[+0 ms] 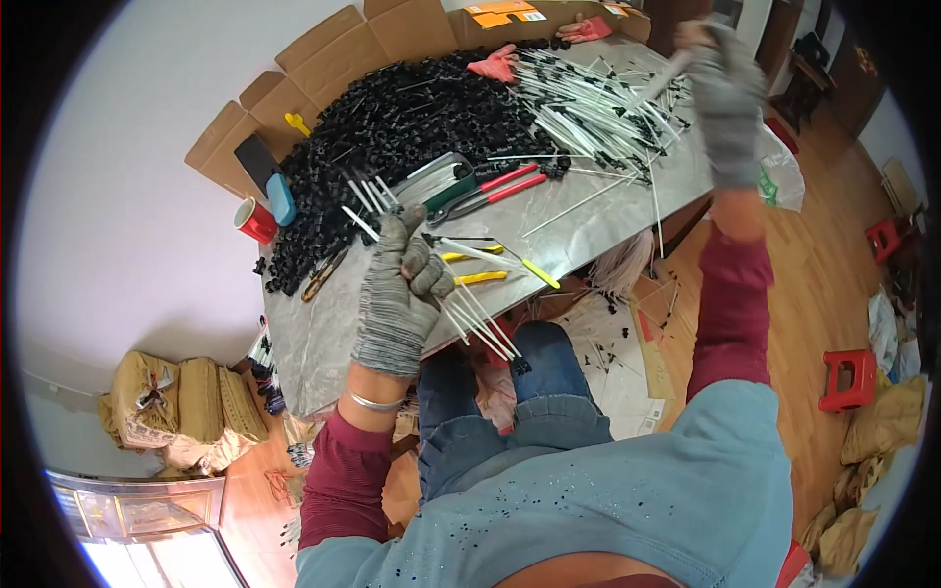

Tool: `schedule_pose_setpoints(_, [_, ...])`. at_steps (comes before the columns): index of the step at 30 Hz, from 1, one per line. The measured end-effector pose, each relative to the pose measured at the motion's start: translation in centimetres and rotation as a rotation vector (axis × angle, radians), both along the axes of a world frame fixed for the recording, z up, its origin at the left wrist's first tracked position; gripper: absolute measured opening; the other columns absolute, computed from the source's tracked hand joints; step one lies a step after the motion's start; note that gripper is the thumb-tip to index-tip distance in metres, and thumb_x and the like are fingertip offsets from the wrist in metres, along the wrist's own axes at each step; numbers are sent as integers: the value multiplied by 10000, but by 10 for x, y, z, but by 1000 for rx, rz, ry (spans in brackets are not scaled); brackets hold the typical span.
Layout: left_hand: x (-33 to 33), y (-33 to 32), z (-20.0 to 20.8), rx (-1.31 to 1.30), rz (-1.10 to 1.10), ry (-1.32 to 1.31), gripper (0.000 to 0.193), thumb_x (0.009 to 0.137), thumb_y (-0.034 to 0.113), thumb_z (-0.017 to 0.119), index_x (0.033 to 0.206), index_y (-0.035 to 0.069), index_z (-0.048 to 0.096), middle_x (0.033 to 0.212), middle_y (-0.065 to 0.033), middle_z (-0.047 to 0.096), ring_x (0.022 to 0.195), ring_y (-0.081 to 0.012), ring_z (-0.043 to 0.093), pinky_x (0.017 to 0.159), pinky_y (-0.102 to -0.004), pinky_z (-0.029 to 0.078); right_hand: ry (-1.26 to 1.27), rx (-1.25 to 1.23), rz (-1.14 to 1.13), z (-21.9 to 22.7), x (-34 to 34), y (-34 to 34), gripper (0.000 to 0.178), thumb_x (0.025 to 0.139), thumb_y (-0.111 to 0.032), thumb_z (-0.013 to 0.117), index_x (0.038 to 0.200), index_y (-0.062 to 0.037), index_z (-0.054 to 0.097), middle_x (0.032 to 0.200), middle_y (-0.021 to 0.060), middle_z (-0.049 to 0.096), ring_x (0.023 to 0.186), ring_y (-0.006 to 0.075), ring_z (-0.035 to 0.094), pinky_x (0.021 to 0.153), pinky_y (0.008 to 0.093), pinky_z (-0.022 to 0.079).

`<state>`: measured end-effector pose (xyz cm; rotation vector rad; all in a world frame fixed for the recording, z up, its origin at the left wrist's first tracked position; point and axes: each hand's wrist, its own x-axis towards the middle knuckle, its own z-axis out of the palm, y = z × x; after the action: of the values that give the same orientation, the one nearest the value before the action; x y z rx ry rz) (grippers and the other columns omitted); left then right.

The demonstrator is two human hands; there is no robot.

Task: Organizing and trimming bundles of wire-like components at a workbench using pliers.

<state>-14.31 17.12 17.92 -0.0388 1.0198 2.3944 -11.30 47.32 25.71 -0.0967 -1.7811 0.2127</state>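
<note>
My left hand [402, 274], in a grey knitted glove, is closed around several thin white rods [482, 318] with black end pieces. The rods stick out above and below the fist. My right hand [723, 83], also gloved, is raised over the table's right end and smeared by motion. A pale blurred strip [662, 80] shows beside its fingers; whether the hand grips it I cannot tell. Yellow-handled pliers [480, 278] and a yellow-tipped tool [539, 272] lie just right of my left hand. Behind them are red-handled cutters [490, 194].
A large heap of small black parts [392, 118] covers the table's back left, with a pile of white rods [588, 103] on its right. Cardboard flaps [328, 54] line the back edge. A red cup [257, 221] stands at left, and a red stool [848, 380] on the floor.
</note>
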Motion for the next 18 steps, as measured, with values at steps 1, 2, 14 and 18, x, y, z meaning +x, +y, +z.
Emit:
schedule_pose_setpoints(1, [1, 7, -2, 8, -10, -2, 341, 778, 353, 462, 947, 57, 476, 442, 67, 252, 348, -45, 218, 366, -194, 216, 84, -182, 146, 11, 23, -10, 189, 767, -217, 495, 851, -53, 538, 728, 79, 567, 612, 170, 536, 532, 246, 421])
schedule_pose_setpoints(2, [4, 16, -2, -3, -53, -28, 351, 774, 361, 465, 952, 58, 474, 442, 66, 253, 349, -44, 219, 366, -194, 218, 171, -363, 287, 21, 48, -22, 177, 771, -214, 490, 818, -51, 540, 707, 66, 563, 555, 132, 514, 485, 224, 409])
schedule_pose_setpoints(14, [21, 89, -8, -296, -97, 269, 341, 730, 380, 528, 866, 67, 523, 461, 49, 336, 361, -48, 298, 361, -183, 258, -657, -1210, 837, -64, 93, -89, 225, 780, -270, 465, 765, -49, 509, 600, -29, 483, 429, 15, 403, 353, 133, 295])
schedule_pose_setpoints(18, [26, 95, 0, -429, -166, 498, 299, 742, 349, 526, 800, 56, 548, 499, 20, 407, 381, -58, 359, 362, -179, 299, -805, -1173, 1069, -77, 70, -85, 218, 765, -233, 477, 828, -34, 540, 592, -2, 528, 406, 25, 409, 354, 143, 318])
